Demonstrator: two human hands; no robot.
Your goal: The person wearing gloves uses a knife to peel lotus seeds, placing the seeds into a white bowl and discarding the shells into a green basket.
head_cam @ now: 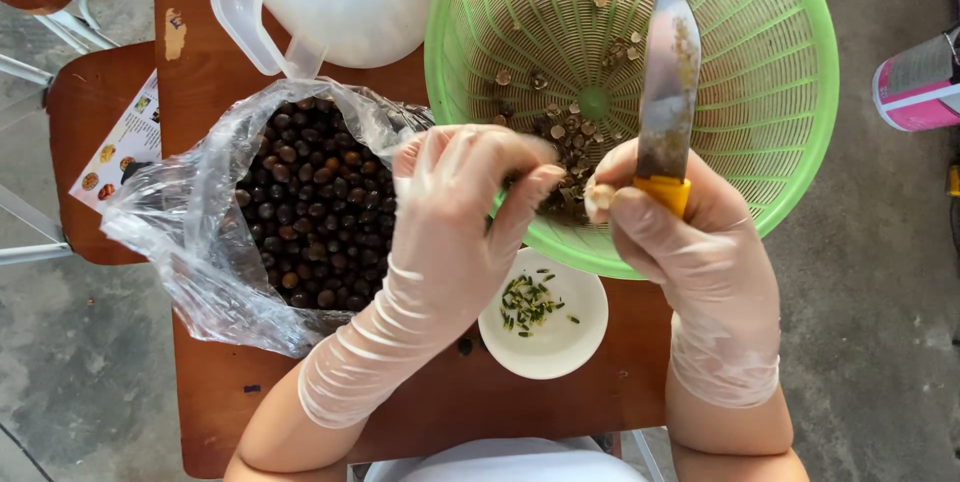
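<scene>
Right hand (pixel 690 232) grips a yellow-handled knife (pixel 668 102); left hand (pixel 460 192) pinches something small over the green basket (pixel 800 122).

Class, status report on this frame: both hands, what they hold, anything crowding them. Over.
Left hand pinching small seed. Right hand gripping knife, blade up. Green basket beneath; seed bag beside left.

1. Gloved hands: two, left hand (pixel 455 202) and right hand (pixel 680 232).
2. Knife (pixel 668 92): one, in the right hand.
3. Green basket (pixel 780 72): one, beyond the fingertips.
4. White bowl (pixel 580 337): one, below the fingers.
5. Bag (pixel 190 242) of dark seeds: one, left of the left hand.
6. White jug (pixel 350 12): one, beyond the bag.
</scene>
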